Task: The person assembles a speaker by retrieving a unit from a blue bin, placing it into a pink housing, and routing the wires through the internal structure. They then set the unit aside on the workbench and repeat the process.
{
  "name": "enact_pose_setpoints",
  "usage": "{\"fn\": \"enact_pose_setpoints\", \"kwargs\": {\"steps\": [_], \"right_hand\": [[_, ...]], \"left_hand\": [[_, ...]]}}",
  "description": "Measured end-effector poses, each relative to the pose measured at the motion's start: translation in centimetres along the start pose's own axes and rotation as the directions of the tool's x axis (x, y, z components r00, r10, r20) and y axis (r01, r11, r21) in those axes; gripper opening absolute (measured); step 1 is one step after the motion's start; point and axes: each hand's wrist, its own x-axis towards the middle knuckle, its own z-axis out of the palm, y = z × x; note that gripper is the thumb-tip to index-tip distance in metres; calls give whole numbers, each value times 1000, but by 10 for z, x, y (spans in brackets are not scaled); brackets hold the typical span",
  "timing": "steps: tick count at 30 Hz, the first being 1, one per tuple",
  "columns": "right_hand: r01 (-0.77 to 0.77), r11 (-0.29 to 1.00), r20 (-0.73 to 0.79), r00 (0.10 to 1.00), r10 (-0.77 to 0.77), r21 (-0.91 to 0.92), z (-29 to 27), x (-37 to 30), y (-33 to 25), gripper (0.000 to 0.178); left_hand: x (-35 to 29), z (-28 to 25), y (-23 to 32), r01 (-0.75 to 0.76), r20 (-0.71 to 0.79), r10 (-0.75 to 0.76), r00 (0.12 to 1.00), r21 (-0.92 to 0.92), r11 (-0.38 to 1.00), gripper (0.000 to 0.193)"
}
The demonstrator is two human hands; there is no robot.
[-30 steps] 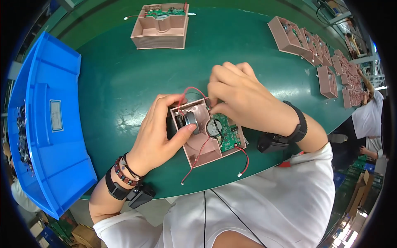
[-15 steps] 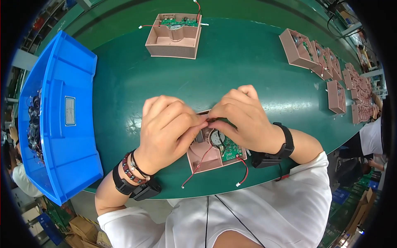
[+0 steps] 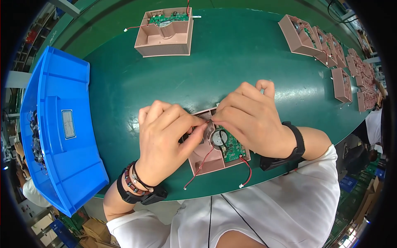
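Note:
On the table right in front of me lies an open pink plastic housing (image 3: 210,164). Inside it are a round silver speaker or magnet (image 3: 219,138) with a black wire looped over it, and a green circuit board (image 3: 234,149). Red-and-black leads (image 3: 249,175) with white plugs hang over its near edge. My left hand (image 3: 165,142) and my right hand (image 3: 252,118) meet above the housing's far part, both in a pinch. Between their fingertips is something small and dark, perhaps a wire end, too small to make out. The left fingers cover the housing's left side.
A big blue bin (image 3: 70,149) holding dark wired parts (image 3: 36,140) stands at the left. Another open pink housing (image 3: 165,39) with a board sits at the far side of the green table (image 3: 124,89). Several more housings (image 3: 300,35) line the right, with people beyond.
The whole view has shifted slightly with my head. Both hands keep their pinch over the housing; the left fingertips have drawn slightly back, baring more of its inside.

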Motion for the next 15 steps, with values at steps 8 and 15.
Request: {"fn": "enact_pose_setpoints", "kwargs": {"steps": [8, 15], "right_hand": [[-36, 999, 36, 999, 36, -14, -1, 0, -4, 15], [-9, 1000, 59, 998, 9, 5, 1, -1, 2, 15]], "left_hand": [[11, -7, 3, 104, 108, -106, 988, 23, 994, 8], [17, -11, 5, 163, 204, -158, 966, -8, 987, 8]]}}
